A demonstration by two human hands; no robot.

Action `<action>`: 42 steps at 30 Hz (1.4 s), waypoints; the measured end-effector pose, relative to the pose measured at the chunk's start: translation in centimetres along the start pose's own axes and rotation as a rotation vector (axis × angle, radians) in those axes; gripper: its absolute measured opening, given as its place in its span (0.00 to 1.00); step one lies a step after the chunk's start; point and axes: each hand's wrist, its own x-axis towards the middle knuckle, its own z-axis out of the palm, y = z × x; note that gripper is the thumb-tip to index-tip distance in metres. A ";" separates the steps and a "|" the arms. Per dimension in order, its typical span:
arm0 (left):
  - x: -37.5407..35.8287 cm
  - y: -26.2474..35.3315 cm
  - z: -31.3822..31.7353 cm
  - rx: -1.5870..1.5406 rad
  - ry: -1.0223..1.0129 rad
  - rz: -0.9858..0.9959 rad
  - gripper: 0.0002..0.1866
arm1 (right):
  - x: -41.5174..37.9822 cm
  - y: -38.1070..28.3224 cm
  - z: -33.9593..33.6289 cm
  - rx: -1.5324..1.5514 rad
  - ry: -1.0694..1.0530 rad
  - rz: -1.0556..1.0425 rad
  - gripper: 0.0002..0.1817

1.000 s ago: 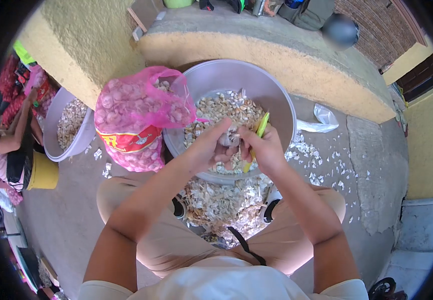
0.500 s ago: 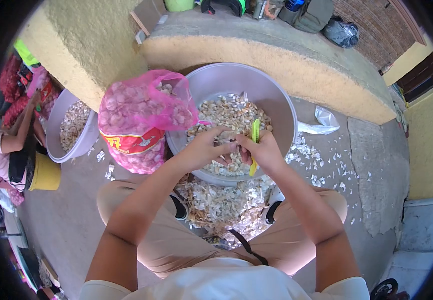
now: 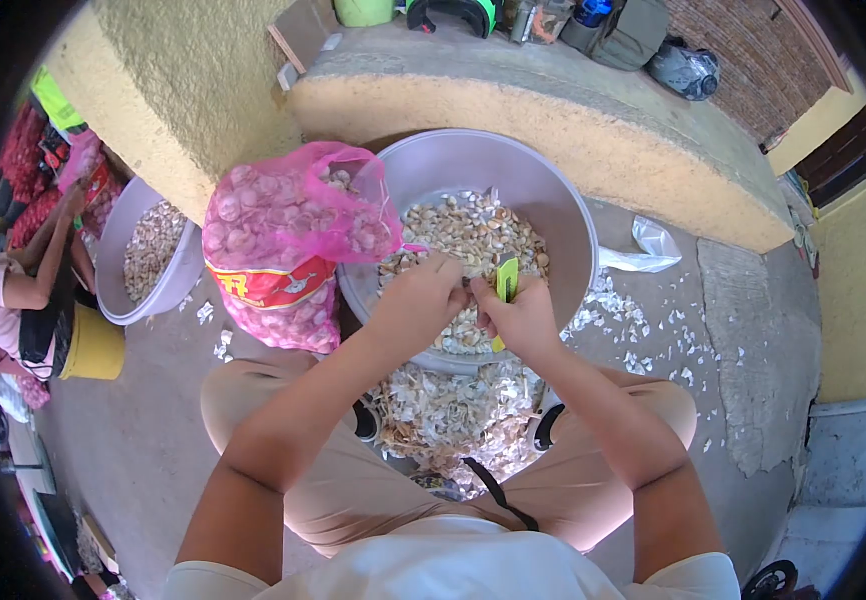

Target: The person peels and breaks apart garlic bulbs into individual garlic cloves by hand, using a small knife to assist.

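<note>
My left hand [image 3: 423,300] is closed above the near part of a large lilac tub [image 3: 483,160], its fingertips pinching a piece of garlic mostly hidden by the fingers. Meeting it, my right hand [image 3: 525,315] is wrapped round a yellow-green box cutter [image 3: 507,278], held upright across the palm. The fingertips of both hands come together over the tub. Loose garlic cloves [image 3: 473,225] cover its bottom. Against the tub's left side leans a pink mesh sack [image 3: 273,220] of whole garlic bulbs, its top gathered loosely towards the tub.
Garlic skins [image 3: 463,410] lie heaped between my feet, with scraps [image 3: 623,320] scattered to the right. A silvery plastic bag [image 3: 653,245] rests beside the tub. At left, another person [image 3: 23,290] sits by a second tub [image 3: 158,290] and a yellow bucket [image 3: 93,345]. A concrete ledge [image 3: 553,120] runs behind.
My left hand has turned and closed in more, hiding the pale piece that showed between its fingers. The box cutter has tilted and shows less of its length.
</note>
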 end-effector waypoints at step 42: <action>-0.7 -0.2 0.1 -0.555 -0.254 -0.191 0.16 | -0.1 1.4 -3.8 0.038 -0.341 0.112 0.15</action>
